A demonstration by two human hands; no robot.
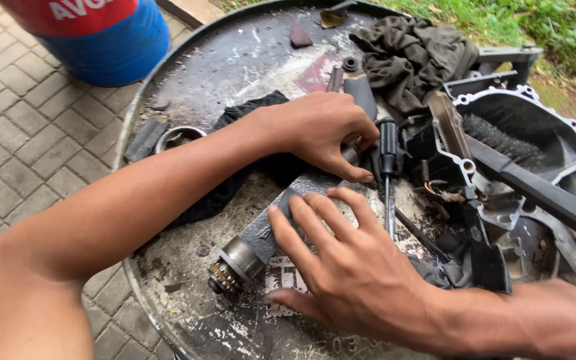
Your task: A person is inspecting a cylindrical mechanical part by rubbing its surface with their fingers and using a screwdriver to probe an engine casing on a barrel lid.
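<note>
Big round metal drum top (188, 73) serves as the counter here, grimy and scratched, with a blue barrel (111, 47) just behind it on the paving. On the right sits a grey engine cover (535, 127), a black lever (548, 197) lying across it and a wire brush (498, 137) inside. A dark crumpled rag (411, 57) lies at the back, a black cloth (248, 113) under the left forearm. In the middle, a long grey metal shaft (261, 237) runs diagonally, its geared end (225, 277) towards the near rim. The right hand (341, 267) lies flat on it, fingers spread. The left hand (321, 130) curls over its far end, fingers pressed down there. A black-handled screwdriver (388, 160) lies just beside both hands. A small metal ring (178, 137) rests far left.
</note>
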